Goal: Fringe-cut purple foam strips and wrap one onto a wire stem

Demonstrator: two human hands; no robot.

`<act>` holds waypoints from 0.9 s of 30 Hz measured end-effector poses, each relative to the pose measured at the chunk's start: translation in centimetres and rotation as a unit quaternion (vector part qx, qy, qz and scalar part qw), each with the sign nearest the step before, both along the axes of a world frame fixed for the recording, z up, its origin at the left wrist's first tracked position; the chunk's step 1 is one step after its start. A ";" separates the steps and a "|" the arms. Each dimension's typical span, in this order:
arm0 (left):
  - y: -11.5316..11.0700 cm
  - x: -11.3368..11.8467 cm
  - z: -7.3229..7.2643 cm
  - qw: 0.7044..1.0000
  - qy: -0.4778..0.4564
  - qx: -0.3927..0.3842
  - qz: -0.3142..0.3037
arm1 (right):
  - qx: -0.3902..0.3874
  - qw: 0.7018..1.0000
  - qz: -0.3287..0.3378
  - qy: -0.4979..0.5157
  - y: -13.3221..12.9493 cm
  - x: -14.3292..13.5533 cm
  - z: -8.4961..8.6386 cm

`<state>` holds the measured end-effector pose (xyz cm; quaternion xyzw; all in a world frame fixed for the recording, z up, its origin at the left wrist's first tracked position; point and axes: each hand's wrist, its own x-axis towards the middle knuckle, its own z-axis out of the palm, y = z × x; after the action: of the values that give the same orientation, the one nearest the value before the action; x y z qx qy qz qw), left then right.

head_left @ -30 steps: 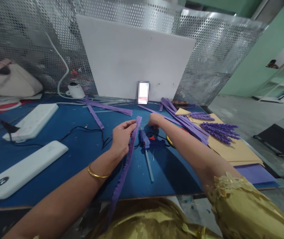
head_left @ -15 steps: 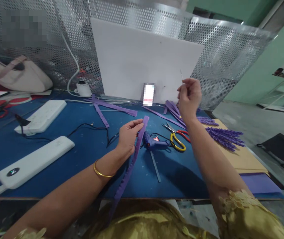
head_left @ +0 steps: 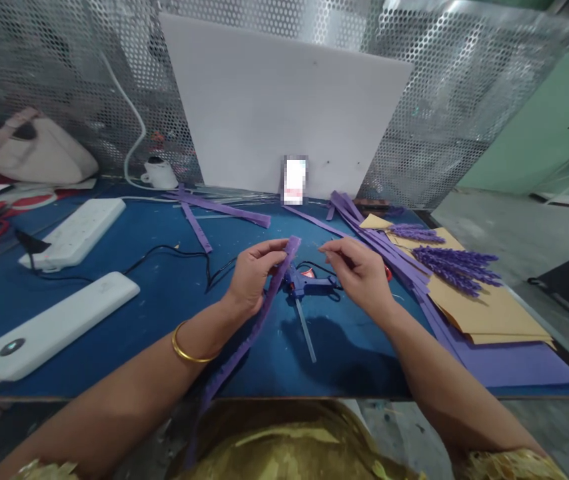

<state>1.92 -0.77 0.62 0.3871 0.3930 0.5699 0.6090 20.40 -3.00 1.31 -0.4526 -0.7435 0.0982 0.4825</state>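
Observation:
My left hand pinches the upper end of a long purple paper strip between thumb and fingers. The strip has a ruffled edge and runs down past the table's front edge toward my lap. My right hand is to the right of it, thumb and forefinger pinched together; whatever they hold is too small to make out. Between and below the hands lies a blue hot glue gun with a clear glue stick poking out of its back. Scissors are mostly hidden behind my right hand.
Loose purple strips lie toward the back, and more fan out at right. Purple lavender-like sprigs rest on tan paper. At left sit a white power strip and a white power bank. A phone leans against a white board.
My right hand has come down and left from in front of the white board, close to the strip's top end. My left hand keeps its pinch on the strip. The view has shifted slightly.

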 end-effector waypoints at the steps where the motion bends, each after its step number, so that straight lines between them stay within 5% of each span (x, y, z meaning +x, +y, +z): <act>1: 0.0 0.0 -0.1 1.000 0.005 0.000 -0.004 | -0.005 1.000 -0.002 0.009 0.0 0.0 0.0; 15: -1.0 0.6 -0.9 0.997 0.056 0.011 -0.044 | -0.216 0.958 0.067 0.179 -0.4 -0.8 -0.2; 27: -1.1 0.6 -0.7 0.994 0.103 0.015 -0.031 | -0.221 0.951 0.088 0.199 -0.5 -1.3 -0.8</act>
<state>2.55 -1.84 -0.04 0.4647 0.4333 0.5133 0.5769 19.11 -3.53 0.53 -0.4521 -0.6289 0.3898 0.4981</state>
